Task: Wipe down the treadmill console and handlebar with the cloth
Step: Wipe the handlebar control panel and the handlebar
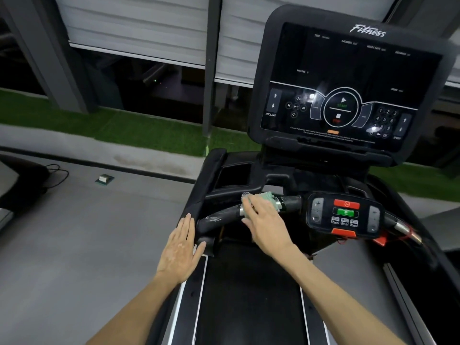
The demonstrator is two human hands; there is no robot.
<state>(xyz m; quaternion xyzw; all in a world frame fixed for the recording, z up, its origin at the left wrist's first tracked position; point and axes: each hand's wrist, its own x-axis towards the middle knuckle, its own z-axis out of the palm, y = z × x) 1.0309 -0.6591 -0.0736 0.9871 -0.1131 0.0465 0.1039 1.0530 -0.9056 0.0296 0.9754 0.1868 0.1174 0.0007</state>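
Nearest, the left hand (pixel 180 245) lies flat beside the treadmill's side rail (pixel 199 200), fingers straight and together, holding nothing. Beyond it, the right hand (pixel 263 220) presses the green cloth (pixel 267 196) onto the handlebar (pixel 221 217) with extended fingers, not visibly wrapped round it. Recommended technique: keep firm pressure, sweep the bar's full length, then move up to the console (pixel 348 83) behind.

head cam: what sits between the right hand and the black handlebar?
A green-and-white patterned cloth. The right hand lies flat on top of it and the cloth lies on the black padded handlebar. The head view shows this.
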